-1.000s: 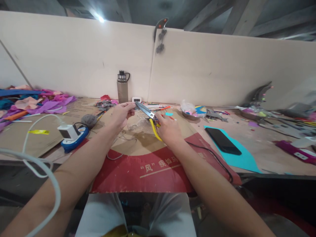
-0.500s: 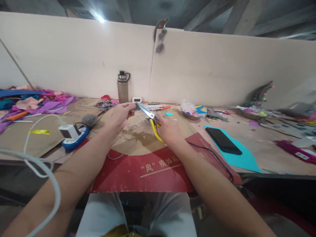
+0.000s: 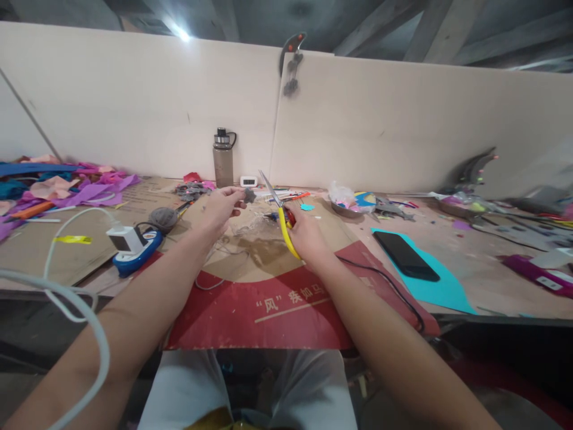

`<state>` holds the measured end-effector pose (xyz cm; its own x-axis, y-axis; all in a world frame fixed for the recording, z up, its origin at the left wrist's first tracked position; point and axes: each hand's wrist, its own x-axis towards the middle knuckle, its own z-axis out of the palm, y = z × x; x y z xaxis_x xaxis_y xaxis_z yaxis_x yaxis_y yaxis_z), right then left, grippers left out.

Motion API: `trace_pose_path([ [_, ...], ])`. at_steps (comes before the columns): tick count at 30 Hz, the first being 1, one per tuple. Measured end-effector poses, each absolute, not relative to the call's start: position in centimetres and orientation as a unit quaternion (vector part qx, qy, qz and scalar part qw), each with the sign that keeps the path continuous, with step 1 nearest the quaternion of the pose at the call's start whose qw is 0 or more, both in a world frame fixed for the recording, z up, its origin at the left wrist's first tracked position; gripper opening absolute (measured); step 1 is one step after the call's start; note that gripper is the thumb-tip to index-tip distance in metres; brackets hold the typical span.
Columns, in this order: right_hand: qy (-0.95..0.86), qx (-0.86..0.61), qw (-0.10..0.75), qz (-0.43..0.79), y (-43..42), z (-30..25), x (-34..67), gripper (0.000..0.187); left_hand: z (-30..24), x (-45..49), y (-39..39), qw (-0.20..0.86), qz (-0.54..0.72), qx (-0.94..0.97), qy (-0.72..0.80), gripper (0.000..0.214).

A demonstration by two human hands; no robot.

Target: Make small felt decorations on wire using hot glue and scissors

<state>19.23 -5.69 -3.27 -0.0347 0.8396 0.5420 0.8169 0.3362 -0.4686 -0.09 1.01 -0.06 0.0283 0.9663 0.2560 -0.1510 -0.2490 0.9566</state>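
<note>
Left hand, head view: The bare left hand [image 3: 227, 210] pinches a small, dark grey, ragged-edged piece [image 3: 250, 196] between thumb and fingertips; fingers cover its near edge, and its material is hard to tell.
Right hand: The bare right hand [image 3: 307, 232] is closed around yellow-handled scissors with silver metal blades [image 3: 282, 210], tips pointing up and leftward; the palm hides part of the handles, and how far the blades part is unclear.
Between them: The grey piece is held above the counter [image 3: 470, 242], just left of the blades and apart from them.
Beneath: A red and tan cardboard sheet [image 3: 206, 325] bears pale printed characters; the right forearm covers the end of the line.
Behind the hands: Thin tools and scraps overlap, too small to separate.
Right side: A black rectangular phone [image 3: 405, 255] lies on a turquoise sheet [image 3: 447, 297], hiding its middle. A magenta object [image 3: 535, 275] is cut off by the frame edge.
Left side: A pale cable [image 3: 101, 334] crosses before the left forearm and leaves the frame.
</note>
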Motion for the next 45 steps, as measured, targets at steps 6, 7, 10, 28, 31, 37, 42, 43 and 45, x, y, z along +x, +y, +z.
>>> trace_pose_path([
  [6, -0.623, -0.475, 0.58, 0.222, -4.7, -3.5, 18.6, 0.037, -0.3, 0.8, 0.3, 0.472, 0.502, 0.642, 0.337, 0.014],
  [7, -0.606, -0.449, 0.605, 0.255, -4.6, -3.4, 18.4, 0.04, -0.3, 1.0, 0.0, 0.466, 0.48, 0.666, 0.33, 0.014],
  [10, -0.585, -0.385, 0.636, 0.325, -4.6, -3.0, 18.0, 0.049, -0.2, 1.8, -1.0, 0.448, 0.439, 0.709, 0.321, 0.013],
  [28, -0.498, -0.32, 0.688, 0.419, -3.9, -3.9, 18.3, 0.053, -0.5, 1.5, -0.3, 0.428, 0.47, 0.693, 0.34, 0.018],
  [31, -0.51, -0.323, 0.684, 0.409, -3.9, -3.9, 18.1, 0.054, -0.9, 2.4, -1.2, 0.443, 0.476, 0.686, 0.327, 0.011],
  [37, -0.518, -0.344, 0.664, 0.416, -3.6, -4.1, 17.7, 0.049, -0.8, 2.1, -1.0, 0.474, 0.522, 0.637, 0.312, 0.013],
  [42, -0.499, -0.348, 0.664, 0.434, -3.6, -4.2, 17.7, 0.049, -0.4, 1.8, -0.8, 0.532, 0.516, 0.6, 0.302, 0.017],
  [43, -0.498, -0.347, 0.665, 0.435, -3.6, -4.2, 17.7, 0.05, -0.4, 1.8, -0.8, 0.548, 0.509, 0.592, 0.302, 0.017],
  [45, -0.499, -0.347, 0.666, 0.433, -3.8, -4.0, 17.6, 0.053, -0.4, 1.9, -0.8, 0.573, 0.496, 0.577, 0.304, 0.016],
])
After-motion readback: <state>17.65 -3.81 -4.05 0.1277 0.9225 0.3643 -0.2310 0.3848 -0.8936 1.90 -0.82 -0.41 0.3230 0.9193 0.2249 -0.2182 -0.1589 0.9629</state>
